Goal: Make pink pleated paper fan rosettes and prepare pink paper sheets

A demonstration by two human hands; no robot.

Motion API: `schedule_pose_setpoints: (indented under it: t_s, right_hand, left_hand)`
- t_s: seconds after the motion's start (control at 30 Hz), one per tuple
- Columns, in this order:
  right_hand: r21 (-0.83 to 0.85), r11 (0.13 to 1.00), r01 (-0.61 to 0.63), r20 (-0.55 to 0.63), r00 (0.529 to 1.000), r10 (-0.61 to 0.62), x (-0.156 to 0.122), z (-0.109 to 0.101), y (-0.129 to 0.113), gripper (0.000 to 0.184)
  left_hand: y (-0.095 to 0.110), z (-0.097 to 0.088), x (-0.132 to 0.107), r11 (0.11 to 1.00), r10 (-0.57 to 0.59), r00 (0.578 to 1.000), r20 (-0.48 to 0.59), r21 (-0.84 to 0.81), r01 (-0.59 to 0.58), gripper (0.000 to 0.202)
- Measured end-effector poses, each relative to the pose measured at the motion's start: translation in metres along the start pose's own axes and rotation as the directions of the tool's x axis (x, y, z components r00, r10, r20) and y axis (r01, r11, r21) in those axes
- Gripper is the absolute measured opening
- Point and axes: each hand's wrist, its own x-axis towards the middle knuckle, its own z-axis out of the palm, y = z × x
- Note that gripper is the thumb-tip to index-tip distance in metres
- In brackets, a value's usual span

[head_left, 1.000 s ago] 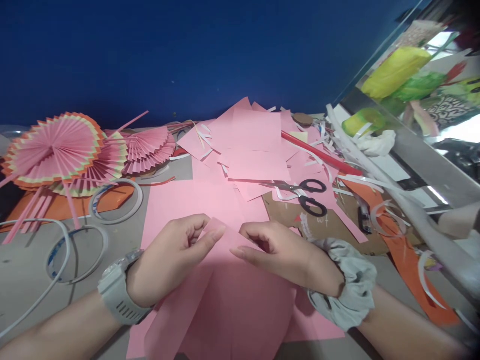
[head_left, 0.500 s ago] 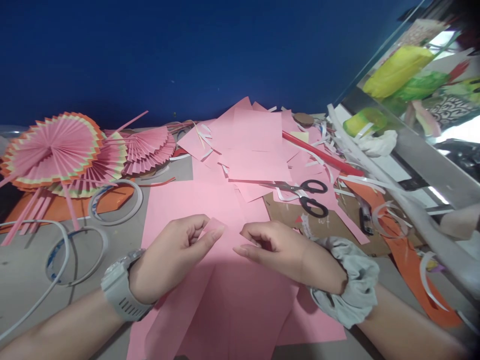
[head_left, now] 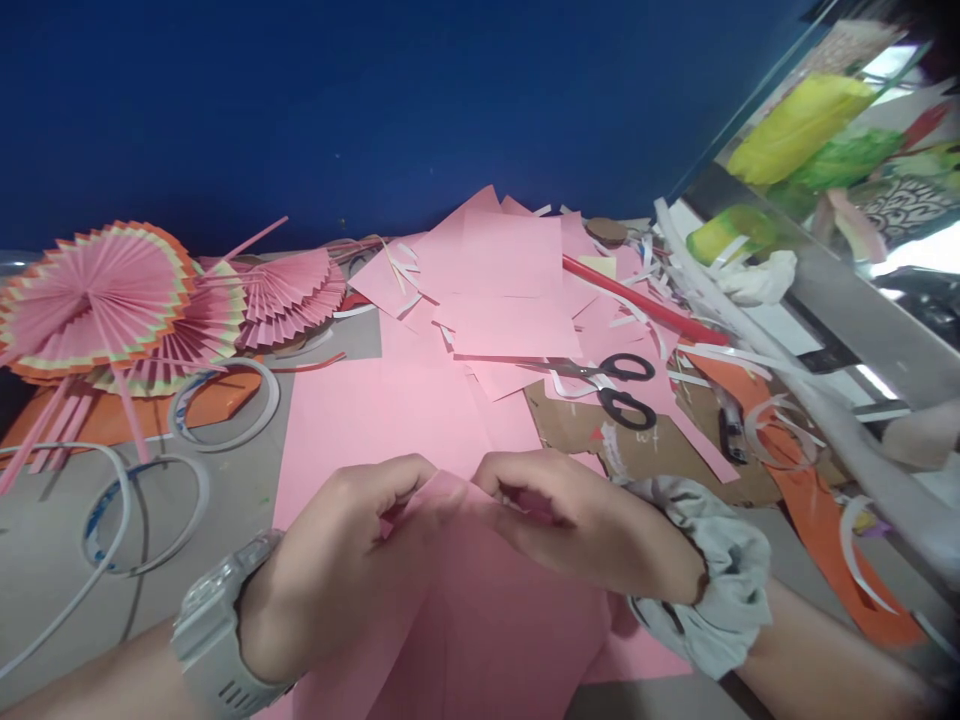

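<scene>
One large pink paper sheet [head_left: 510, 620] is pinched near its top edge by the left hand [head_left: 337, 540] and right hand [head_left: 570, 515], above flat pink paper [head_left: 375, 410] on the grey surface [head_left: 37, 535]; uneven finger pressure could crease it crookedly.

Just one cam here, worn on the head, so you're basically looking out from the wearer's own viewpoint. It faces forward and tips down over the bench [head_left: 37, 545], with a flat blue wall [head_left: 375, 100] across the top at 12 o'clock. Pretty close range: left hand [head_left: 330, 560] between 7 and 8, right hand [head_left: 585, 525] near 5, left forearm [head_left: 112, 680] in from 8, right forearm [head_left: 817, 640] from 4.
</scene>
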Motion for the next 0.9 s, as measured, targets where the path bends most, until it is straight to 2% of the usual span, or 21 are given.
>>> schedule_pose_setpoints:
  t_s: [0.17,0.43,0.73,0.9]
  right_hand:
    - [0.021,0.999,-0.037,0.007,0.999,0.037,0.000,-0.003,-0.003,0.011]
    - [0.153,0.979,-0.138,0.010,0.990,0.138,0.003,-0.005,0.000,0.015]
    - [0.195,0.966,-0.168,0.000,0.985,0.171,0.003,-0.004,-0.002,0.014]
    - [0.201,0.970,-0.138,0.004,0.990,0.140,0.004,-0.004,-0.001,0.014]
  left_hand:
    - [-0.003,-0.001,0.006,1.000,-0.003,1.000,-0.013,0.023,0.003,0.039]
    - [-0.006,-0.003,0.013,0.998,-0.055,0.998,-0.015,0.032,0.056,0.039]
    - [-0.006,-0.003,0.014,0.999,-0.051,0.999,-0.015,0.005,0.051,0.038]
    - [-0.005,-0.001,0.011,0.999,-0.054,0.999,-0.002,0.000,0.054,0.038]
